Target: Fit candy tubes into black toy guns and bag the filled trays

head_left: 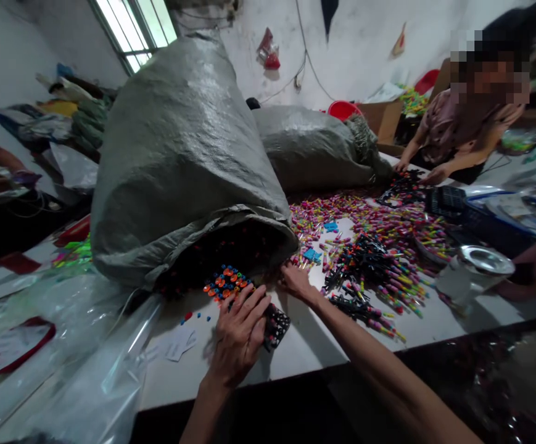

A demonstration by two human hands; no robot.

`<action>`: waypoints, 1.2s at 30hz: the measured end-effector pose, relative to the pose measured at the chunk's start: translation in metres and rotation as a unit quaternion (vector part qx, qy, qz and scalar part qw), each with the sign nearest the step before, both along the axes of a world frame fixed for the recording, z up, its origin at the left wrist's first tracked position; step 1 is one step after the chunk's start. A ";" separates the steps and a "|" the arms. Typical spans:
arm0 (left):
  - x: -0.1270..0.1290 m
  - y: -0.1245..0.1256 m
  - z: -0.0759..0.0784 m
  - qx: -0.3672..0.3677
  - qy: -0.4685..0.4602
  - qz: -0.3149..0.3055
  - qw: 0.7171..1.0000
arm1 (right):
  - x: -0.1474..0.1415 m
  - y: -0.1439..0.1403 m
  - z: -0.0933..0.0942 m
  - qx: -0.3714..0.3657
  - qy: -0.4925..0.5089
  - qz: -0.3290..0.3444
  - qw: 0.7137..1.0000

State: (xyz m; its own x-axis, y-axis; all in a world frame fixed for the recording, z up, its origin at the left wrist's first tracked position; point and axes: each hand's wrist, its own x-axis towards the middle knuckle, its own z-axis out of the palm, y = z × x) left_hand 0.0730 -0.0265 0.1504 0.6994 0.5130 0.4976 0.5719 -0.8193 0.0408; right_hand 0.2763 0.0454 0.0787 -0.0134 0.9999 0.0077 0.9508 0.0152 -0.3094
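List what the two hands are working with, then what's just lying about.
Apparently in use:
- black perforated piece, under the left hand
- orange-and-blue pieces, by its fingertips
- open grey sack, mouth near the right hand

Apparently just lying about:
- white paper slips
- clear plastic sheeting
- red tub

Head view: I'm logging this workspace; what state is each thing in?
Near sack, bulging, mouth open
Black piece, partly covered
Left hand, laid over black piece
Right hand, fingers bent near sack mouth
Far sack, lying down
Multicoloured tubes, loosely spread
Metal can, standing
Clear plastic, crumpled
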 end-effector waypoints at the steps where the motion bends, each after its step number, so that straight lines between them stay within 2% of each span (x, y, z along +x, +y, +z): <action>1: -0.001 0.001 -0.001 0.003 0.000 -0.005 1.000 | -0.002 -0.005 0.000 0.002 0.001 0.008 1.000; 4: 0.002 0.007 -0.003 0.012 -0.004 -0.017 1.000 | 0.012 -0.028 -0.001 0.009 0.008 0.015 1.000; 8: 0.017 0.016 -0.004 0.010 -0.006 -0.021 1.000 | 0.072 -0.052 0.006 0.005 -0.012 -0.058 0.998; 11: 0.023 0.017 -0.005 0.012 -0.023 -0.018 1.000 | 0.115 -0.059 0.012 -0.025 -0.050 -0.132 0.990; 14: 0.023 0.016 -0.007 0.012 -0.034 -0.012 0.999 | 0.129 -0.058 0.011 -0.043 -0.074 -0.123 0.989; 18: 0.024 0.013 -0.008 0.001 -0.041 -0.003 0.999 | 0.116 -0.058 0.001 -0.054 -0.090 -0.040 0.994; 21: 0.024 0.012 -0.007 -0.008 -0.049 0.001 0.999 | 0.104 -0.063 -0.003 -0.033 -0.097 -0.028 0.994; 25: 0.025 0.010 -0.006 -0.012 -0.055 0.004 0.998 | 0.086 -0.072 -0.002 0.034 -0.052 -0.073 0.995; 30: 0.026 0.009 -0.006 -0.010 -0.052 0.006 0.999 | 0.048 -0.061 -0.004 -0.055 -0.028 -0.147 0.987; 32: 0.025 0.010 -0.006 -0.007 -0.052 0.004 0.999 | 0.037 -0.052 -0.007 -0.064 -0.019 -0.167 0.984; 36: 0.021 0.010 -0.007 -0.010 -0.051 -0.007 0.999 | 0.031 -0.042 -0.010 -0.087 -0.001 -0.203 0.975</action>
